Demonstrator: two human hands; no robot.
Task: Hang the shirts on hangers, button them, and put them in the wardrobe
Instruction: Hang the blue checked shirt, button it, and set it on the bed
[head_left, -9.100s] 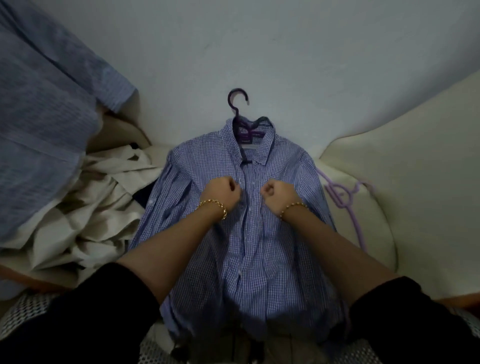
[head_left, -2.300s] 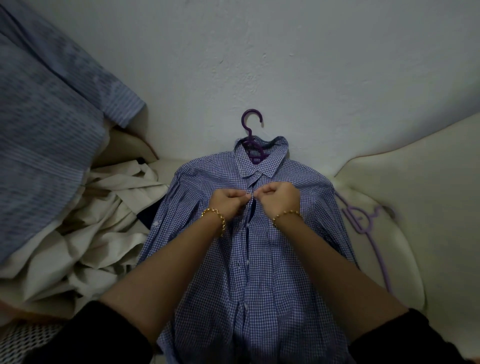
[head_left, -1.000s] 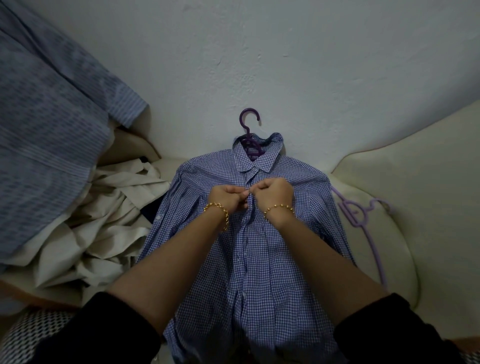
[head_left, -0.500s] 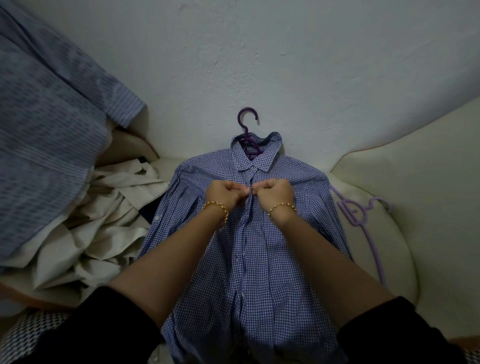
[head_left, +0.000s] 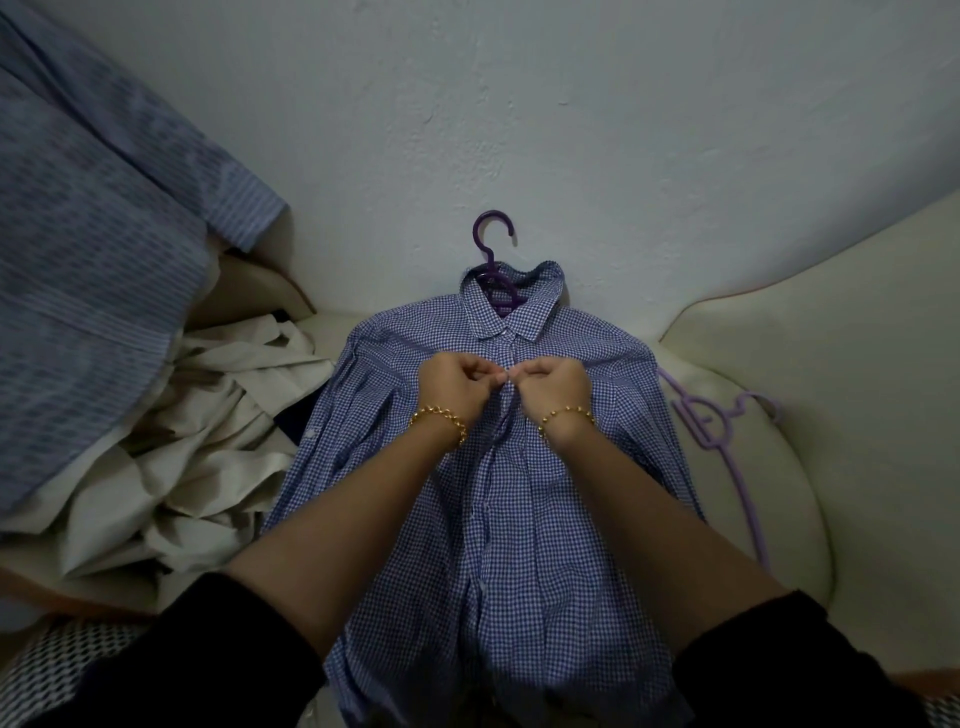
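A blue checked shirt (head_left: 519, 519) lies front-up on a cream sofa seat, its collar against the wall. It sits on a dark purple hanger (head_left: 492, 244) whose hook sticks out above the collar. My left hand (head_left: 457, 387) and my right hand (head_left: 550, 387) meet at the shirt's front placket just below the collar. Both have fingers curled, pinching the fabric edges at a button. The lower placket looks closed.
A light purple hanger (head_left: 722, 431) lies on the sofa (head_left: 831, 415) to the right. A cream garment (head_left: 197, 457) is crumpled at the left. A blue striped shirt (head_left: 93, 270) hangs at the upper left. The white wall (head_left: 519, 104) is behind.
My hands stay at the upper placket with only small finger shifts over the last second. Earlier they worked lower on the chest and moved up toward the collar.
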